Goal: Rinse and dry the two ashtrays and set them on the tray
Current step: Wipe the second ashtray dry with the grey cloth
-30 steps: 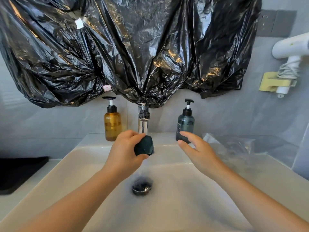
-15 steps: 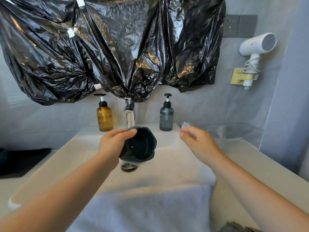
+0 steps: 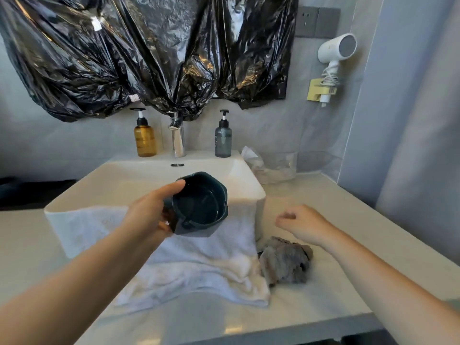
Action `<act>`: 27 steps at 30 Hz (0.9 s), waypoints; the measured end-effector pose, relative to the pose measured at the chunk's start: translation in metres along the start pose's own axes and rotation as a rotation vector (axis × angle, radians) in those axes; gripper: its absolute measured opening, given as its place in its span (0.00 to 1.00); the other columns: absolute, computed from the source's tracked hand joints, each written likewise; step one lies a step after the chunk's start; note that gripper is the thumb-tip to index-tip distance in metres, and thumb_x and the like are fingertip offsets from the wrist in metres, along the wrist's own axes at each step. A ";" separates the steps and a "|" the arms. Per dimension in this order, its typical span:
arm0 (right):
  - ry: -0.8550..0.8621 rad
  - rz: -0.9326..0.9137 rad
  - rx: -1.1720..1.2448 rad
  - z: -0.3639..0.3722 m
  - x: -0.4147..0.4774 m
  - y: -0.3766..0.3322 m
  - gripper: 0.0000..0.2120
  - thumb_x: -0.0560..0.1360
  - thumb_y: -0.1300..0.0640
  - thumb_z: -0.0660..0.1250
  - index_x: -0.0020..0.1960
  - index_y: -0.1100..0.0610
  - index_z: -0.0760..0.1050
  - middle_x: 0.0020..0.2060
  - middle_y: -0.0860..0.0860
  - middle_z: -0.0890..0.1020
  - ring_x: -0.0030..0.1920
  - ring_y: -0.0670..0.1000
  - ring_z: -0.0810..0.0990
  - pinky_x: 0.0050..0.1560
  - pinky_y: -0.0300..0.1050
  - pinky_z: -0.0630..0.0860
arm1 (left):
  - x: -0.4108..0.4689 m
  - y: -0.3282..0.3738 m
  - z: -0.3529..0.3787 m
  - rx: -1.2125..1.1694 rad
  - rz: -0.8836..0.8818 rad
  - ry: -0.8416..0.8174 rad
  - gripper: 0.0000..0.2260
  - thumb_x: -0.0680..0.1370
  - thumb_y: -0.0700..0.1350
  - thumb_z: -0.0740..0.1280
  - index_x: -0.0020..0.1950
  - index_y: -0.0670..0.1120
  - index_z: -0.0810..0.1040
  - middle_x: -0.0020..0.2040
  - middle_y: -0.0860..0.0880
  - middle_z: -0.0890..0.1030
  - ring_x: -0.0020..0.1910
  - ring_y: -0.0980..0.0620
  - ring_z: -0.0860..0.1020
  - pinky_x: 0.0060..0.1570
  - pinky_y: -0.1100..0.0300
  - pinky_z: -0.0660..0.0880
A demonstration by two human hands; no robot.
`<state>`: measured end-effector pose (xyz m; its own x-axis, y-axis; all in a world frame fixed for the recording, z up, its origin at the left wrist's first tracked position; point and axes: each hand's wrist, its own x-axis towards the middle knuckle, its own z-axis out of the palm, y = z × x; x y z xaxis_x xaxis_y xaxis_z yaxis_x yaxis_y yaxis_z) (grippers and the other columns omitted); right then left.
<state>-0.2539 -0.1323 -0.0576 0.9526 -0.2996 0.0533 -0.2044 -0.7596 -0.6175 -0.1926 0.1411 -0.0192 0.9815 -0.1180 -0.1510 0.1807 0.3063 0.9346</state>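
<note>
My left hand (image 3: 146, 215) grips the dark teal faceted ceramic ashtray (image 3: 200, 204) by its rim and side, tilted with its hollow toward me, in the air over the front edge of the white square basin (image 3: 119, 175). My right hand (image 3: 305, 224) is empty, fingers loosely curled, right of the basin, just above the crumpled grey cloth (image 3: 286, 263). I'd take that cloth and wipe hollow and rim notches, keeping a firm pinch: wet glaze likely slips.

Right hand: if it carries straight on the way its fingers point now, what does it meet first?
The right hand points left, toward the white towel draped over the sink corner. That looks like first contact, though depth is unclear. The grey cloth lies below its line.
</note>
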 end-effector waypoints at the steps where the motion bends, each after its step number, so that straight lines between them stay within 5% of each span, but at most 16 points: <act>1: -0.007 0.017 -0.023 0.006 -0.004 0.010 0.17 0.75 0.52 0.68 0.30 0.53 0.70 0.29 0.48 0.73 0.34 0.50 0.73 0.35 0.44 0.64 | -0.005 -0.006 0.000 -0.011 -0.003 0.008 0.09 0.72 0.44 0.72 0.47 0.42 0.77 0.45 0.42 0.77 0.44 0.44 0.77 0.44 0.48 0.76; 4: -0.069 0.037 -0.036 0.023 -0.012 0.029 0.09 0.73 0.48 0.71 0.42 0.54 0.80 0.39 0.51 0.82 0.44 0.51 0.80 0.43 0.45 0.72 | -0.015 -0.020 -0.002 -0.045 -0.003 0.033 0.11 0.71 0.44 0.74 0.48 0.42 0.77 0.44 0.42 0.77 0.45 0.44 0.75 0.45 0.49 0.75; 7: -0.070 0.021 -0.048 0.034 -0.019 0.037 0.14 0.71 0.47 0.73 0.53 0.53 0.79 0.47 0.48 0.80 0.50 0.50 0.79 0.47 0.44 0.73 | -0.019 -0.029 -0.004 -0.039 0.004 0.047 0.11 0.70 0.44 0.74 0.48 0.43 0.77 0.43 0.43 0.77 0.46 0.43 0.75 0.46 0.48 0.74; 11: 0.078 -0.051 -0.180 0.035 -0.018 0.042 0.06 0.73 0.50 0.71 0.43 0.51 0.77 0.39 0.47 0.79 0.44 0.51 0.78 0.44 0.46 0.73 | -0.014 -0.031 -0.005 -0.035 0.002 0.041 0.14 0.70 0.45 0.74 0.51 0.42 0.77 0.45 0.42 0.76 0.47 0.43 0.75 0.43 0.49 0.75; 15: 0.225 -0.123 -0.150 0.013 -0.004 0.032 0.17 0.77 0.52 0.66 0.31 0.53 0.69 0.30 0.49 0.75 0.37 0.53 0.75 0.37 0.48 0.68 | 0.000 -0.021 0.004 -0.022 0.017 0.048 0.12 0.70 0.45 0.75 0.48 0.43 0.77 0.44 0.43 0.76 0.46 0.43 0.74 0.43 0.49 0.74; 18: 0.351 -0.180 0.066 -0.008 0.008 0.009 0.17 0.79 0.54 0.63 0.35 0.61 0.73 0.31 0.54 0.76 0.37 0.54 0.74 0.35 0.45 0.65 | 0.010 -0.007 0.018 0.007 0.064 0.048 0.10 0.70 0.45 0.74 0.45 0.43 0.76 0.40 0.45 0.76 0.42 0.46 0.76 0.37 0.52 0.75; 22: 0.395 -0.241 0.267 -0.035 0.029 -0.030 0.19 0.80 0.53 0.62 0.42 0.70 0.75 0.36 0.64 0.77 0.39 0.60 0.75 0.37 0.46 0.63 | 0.028 0.015 0.031 -0.004 0.064 0.033 0.10 0.72 0.46 0.73 0.46 0.43 0.76 0.43 0.44 0.78 0.45 0.45 0.78 0.44 0.48 0.76; 27: 0.445 -0.186 0.510 -0.065 0.067 -0.075 0.16 0.80 0.51 0.61 0.41 0.60 0.79 0.42 0.58 0.83 0.46 0.58 0.81 0.50 0.52 0.76 | 0.054 0.042 0.034 0.000 0.073 -0.004 0.08 0.74 0.47 0.71 0.47 0.45 0.76 0.45 0.44 0.79 0.46 0.45 0.78 0.38 0.51 0.76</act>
<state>-0.1897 -0.1329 0.0438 0.7564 -0.4815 0.4427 0.1878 -0.4884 -0.8522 -0.1347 0.1156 0.0228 0.9918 -0.0989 -0.0813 0.1087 0.3144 0.9431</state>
